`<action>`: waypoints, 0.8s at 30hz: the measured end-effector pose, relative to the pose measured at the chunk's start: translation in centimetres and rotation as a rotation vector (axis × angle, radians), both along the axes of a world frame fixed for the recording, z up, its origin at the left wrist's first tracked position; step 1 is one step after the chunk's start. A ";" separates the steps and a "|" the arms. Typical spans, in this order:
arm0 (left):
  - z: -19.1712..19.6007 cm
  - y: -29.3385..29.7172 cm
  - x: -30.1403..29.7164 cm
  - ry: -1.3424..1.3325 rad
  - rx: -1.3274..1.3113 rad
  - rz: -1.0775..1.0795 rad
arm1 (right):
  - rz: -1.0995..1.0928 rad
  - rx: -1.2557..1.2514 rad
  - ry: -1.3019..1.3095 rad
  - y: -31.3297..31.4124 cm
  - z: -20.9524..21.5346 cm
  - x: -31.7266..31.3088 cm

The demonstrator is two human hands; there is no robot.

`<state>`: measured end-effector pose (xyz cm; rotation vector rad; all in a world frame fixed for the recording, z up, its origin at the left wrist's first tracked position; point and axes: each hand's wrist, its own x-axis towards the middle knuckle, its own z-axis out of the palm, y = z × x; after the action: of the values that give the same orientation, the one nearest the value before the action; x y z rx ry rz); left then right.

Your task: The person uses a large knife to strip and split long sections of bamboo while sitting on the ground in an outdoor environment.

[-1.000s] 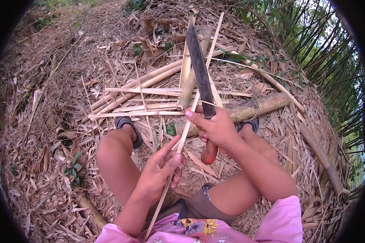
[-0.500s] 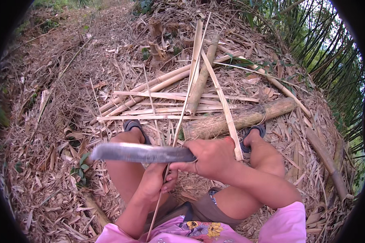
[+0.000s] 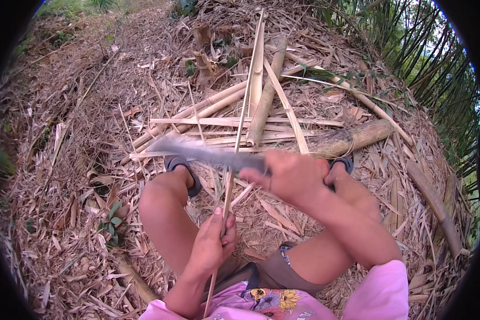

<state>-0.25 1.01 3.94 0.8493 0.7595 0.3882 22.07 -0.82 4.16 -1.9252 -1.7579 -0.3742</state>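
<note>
My left hand [image 3: 208, 246] is closed around a long thin bamboo strip [image 3: 228, 196], with the thumb lying along it. The strip runs from my lap, up between my knees and away toward the far side. My right hand [image 3: 294, 175] grips the handle of a machete [image 3: 210, 155]. Its dark blade points left and crosses the strip a little beyond my left hand; motion blurs its tip. Whether the edge touches the strip I cannot tell.
Beyond my feet, several split bamboo pieces [image 3: 197, 121] lie across each other. A thick bamboo log [image 3: 365, 136] rests by my right foot, and a thinner pole [image 3: 266, 109] points away. Dry leaves [image 3: 80, 176] cover the ground; bamboo stalks [image 3: 437, 80] stand at the right.
My right hand has carried the machete away from me along the strip, from just above my left hand. My left hand still grips the strip, more plainly in sight now.
</note>
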 end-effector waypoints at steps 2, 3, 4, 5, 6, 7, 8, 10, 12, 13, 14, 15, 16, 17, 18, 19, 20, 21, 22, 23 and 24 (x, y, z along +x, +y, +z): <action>0.2 0.1 0.2 0.006 0.016 0.008 | -0.009 -0.054 0.018 -0.3 1.2 0.1; 0.6 0.0 0.4 0.019 0.017 0.015 | 0.084 -0.057 -0.002 -1.0 1.3 -1.0; 0.8 -0.1 0.4 0.040 0.013 0.022 | 0.178 -0.064 -0.014 -1.8 1.2 -2.2; 0.6 -0.2 0.4 0.030 0.014 0.032 | 0.176 -0.047 -0.026 -2.5 1.2 -3.1; 0.4 -0.2 0.4 0.021 0.015 0.041 | 0.178 -0.022 -0.021 -2.1 1.1 -2.6; 0.3 -0.2 0.5 0.012 0.014 0.050 | 0.180 0.002 -0.015 -1.4 0.9 -1.6; 0.3 -0.1 0.5 -0.038 -0.029 0.036 | 0.182 0.025 -0.009 -1.0 0.9 -1.0; 0.6 0.6 0.8 -0.149 -0.114 0.004 | 0.182 0.040 -0.012 -1.0 1.4 -1.5; 0.1 0.4 0.5 -0.138 -0.095 -0.011 | 0.186 0.027 -0.015 -1.6 1.6 -2.5; 0.0 0.0 0.4 -0.081 -0.082 -0.007 | 0.227 0.034 -0.042 -2.0 1.6 -3.3; 0.1 -0.2 0.4 -0.023 -0.068 -0.004 | 0.203 0.025 -0.034 -1.8 1.4 -3.0; 0.2 -0.3 0.4 -0.076 -0.092 -0.011 | 0.179 0.015 -0.026 -1.5 1.2 -2.2; 0.3 -0.1 0.5 -0.091 -0.114 -0.006 | 0.154 0.006 -0.017 -1.1 1.0 -1.4; 0.4 0.1 1.0 -0.115 -0.143 -0.004 | 0.145 0.012 -0.023 -0.8 1.1 -0.4; 0.5 0.1 1.2 -0.139 -0.173 -0.002 | 0.169 0.011 -0.005 -1.1 0.9 -0.8; 0.1 -0.2 0.9 -0.136 -0.181 -0.018 | 0.192 0.009 0.013 -1.5 0.7 -1.8; 0.1 -0.4 0.8 -0.110 -0.161 -0.014 | 0.217 0.023 0.021 -1.7 0.7 -2.3; 0.0 -0.6 0.7 -0.084 -0.142 -0.011 | 0.259 0.033 -0.050 -2.1 1.0 -2.6; 0.0 -1.0 0.5 -0.047 -0.135 -0.009 | 0.207 0.013 -0.042 -1.9 1.0 -1.9; 0.1 -1.0 0.6 -0.105 -0.187 0.006 | 0.156 -0.008 -0.035 -1.3 1.2 -0.7; 0.0 -0.7 0.8 -0.118 -0.200 -0.006 | 0.105 -0.029 -0.028 -1.1 1.3 -0.1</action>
<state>0.51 0.27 3.95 0.6354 0.6738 0.3478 21.94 -1.90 5.49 -1.8472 -1.8831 -0.3412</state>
